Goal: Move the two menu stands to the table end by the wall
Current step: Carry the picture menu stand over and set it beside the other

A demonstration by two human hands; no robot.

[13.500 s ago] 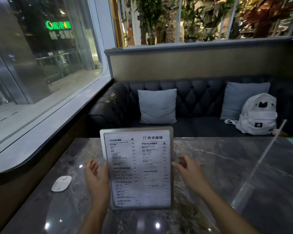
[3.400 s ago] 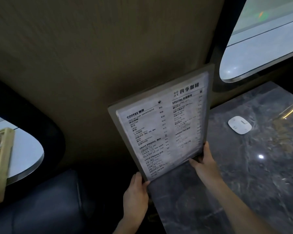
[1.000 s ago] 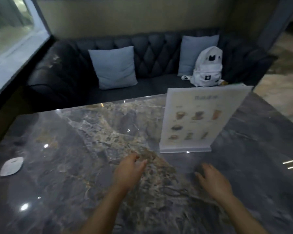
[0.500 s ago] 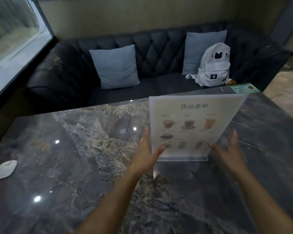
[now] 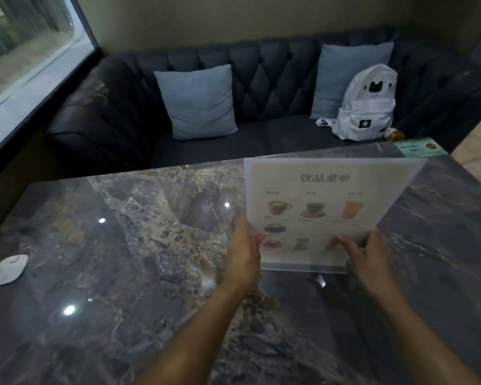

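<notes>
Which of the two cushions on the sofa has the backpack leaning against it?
The right cushion: the white backpack stands in front of it and overlaps it. The left cushion stands alone, nothing touching it.

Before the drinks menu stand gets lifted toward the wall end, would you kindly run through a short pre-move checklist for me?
1. Left hand on the drinks menu stand: ok, fingers wrap its lower left edge.
2. Right hand on the stand: ok, fingers press its lower right corner.
3. Stand upright with its clear base on the marble table: ok, not yet lifted.
4. Path leftward across the table: ok, only a small white device lies near the far left edge.
5. Green card at the right corner: ok, apart from the stand.
6. Free spot at the wall end: cannot tell, out of view.
</notes>
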